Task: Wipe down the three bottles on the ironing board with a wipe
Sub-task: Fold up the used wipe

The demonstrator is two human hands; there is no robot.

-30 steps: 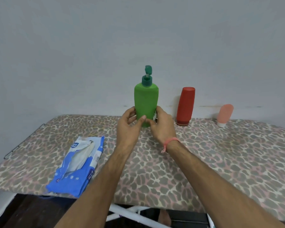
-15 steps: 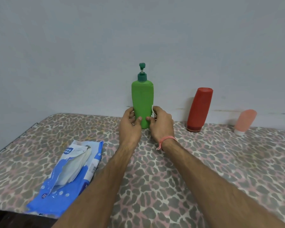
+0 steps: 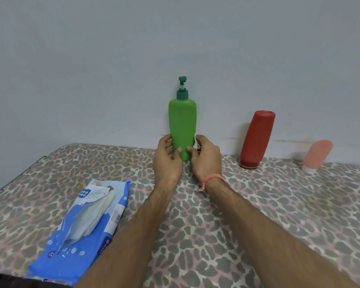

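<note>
Leopard-print ironing board [image 3: 258,215] bears smooth green bottle [image 3: 182,125], both hands gripping.

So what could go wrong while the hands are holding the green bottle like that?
The green bottle is tall and narrow, and both the left hand and right hand grip it only near its base, so a hard rub might tip it. The wipe is bunched small under the right hand, so it may miss spots. The red bottle already stands tilted nearby; a bump could topple it.
</note>
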